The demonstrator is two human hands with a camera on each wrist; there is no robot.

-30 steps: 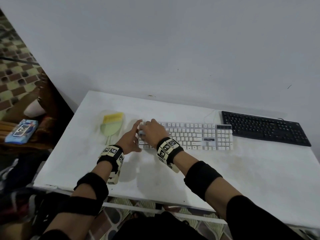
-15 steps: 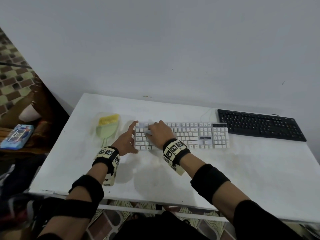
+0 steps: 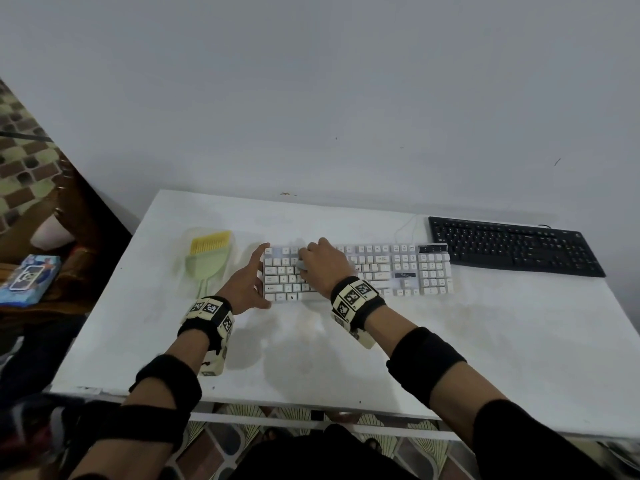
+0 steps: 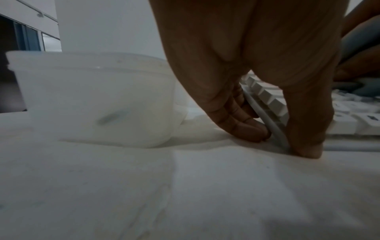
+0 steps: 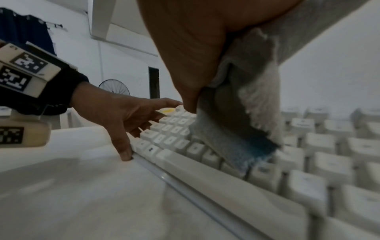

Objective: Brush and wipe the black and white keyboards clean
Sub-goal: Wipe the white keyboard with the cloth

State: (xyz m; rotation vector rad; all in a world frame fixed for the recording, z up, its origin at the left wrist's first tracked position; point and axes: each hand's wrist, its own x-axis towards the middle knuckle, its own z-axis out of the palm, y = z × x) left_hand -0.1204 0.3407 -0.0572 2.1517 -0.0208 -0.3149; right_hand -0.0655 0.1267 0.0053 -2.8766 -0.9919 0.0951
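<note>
The white keyboard (image 3: 381,271) lies mid-table, with the black keyboard (image 3: 516,245) to its right by the wall. My right hand (image 3: 325,265) grips a bunched grey cloth (image 5: 236,129) and presses it on the left-side keys. Only a bit of the cloth (image 3: 300,265) shows under the fingers in the head view. My left hand (image 3: 251,280) braces the white keyboard's left end (image 5: 144,142) with straight, spread fingers, the thumb at its near corner. A green brush with yellow bristles (image 3: 207,258) lies left of that hand.
The brush lies on a translucent plastic tub (image 4: 92,100) close beside my left hand. A thin white cable (image 3: 405,226) runs behind the white keyboard. The white table (image 3: 485,341) abuts the wall. A blue packet (image 3: 29,277) sits on brown furniture off the left.
My right hand has slid the cloth a little to the right across the white keyboard's keys. My left hand has stayed at the keyboard's left end.
</note>
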